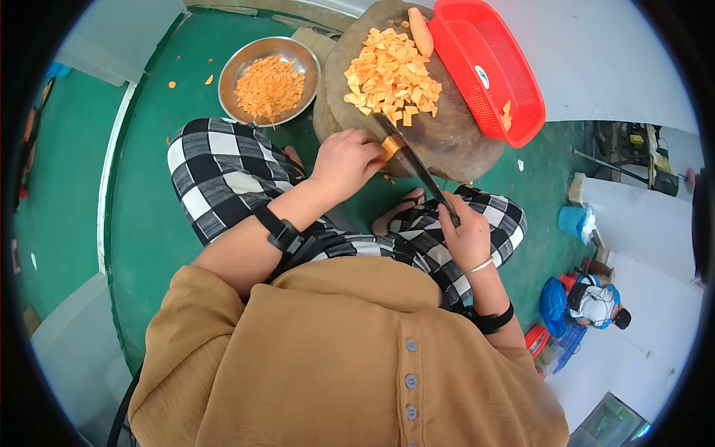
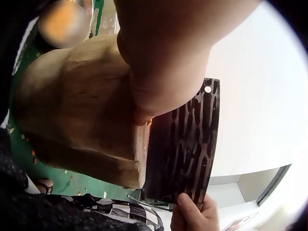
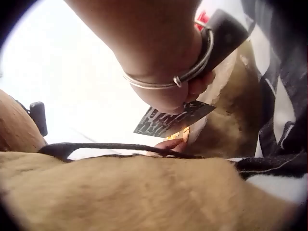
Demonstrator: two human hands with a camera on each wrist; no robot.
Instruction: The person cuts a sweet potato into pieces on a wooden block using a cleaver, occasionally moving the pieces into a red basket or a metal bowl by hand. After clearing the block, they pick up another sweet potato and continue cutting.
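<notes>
In the head view my left hand (image 1: 346, 162) pinches an orange carrot piece (image 1: 389, 147) at the near edge of a round wooden chopping block (image 1: 462, 153). My right hand (image 1: 468, 232) grips the handle of a dark cleaver (image 1: 418, 167), its blade seen nearly edge-on beside that piece. The broad, dimpled blade (image 2: 180, 139) stands upright at the block's top in the left wrist view, where the left hand hides most of the carrot. Beyond the blade lies a pile of diced carrot (image 1: 391, 71), with a longer peeled carrot (image 1: 421, 32) behind it.
A metal bowl (image 1: 227, 95) of small orange pieces stands on the green floor (image 1: 175, 45) left of the block. A red plastic basket (image 1: 488, 74) rests along the block's right side, with orange scraps inside. Another person (image 1: 596, 302) is at the far right.
</notes>
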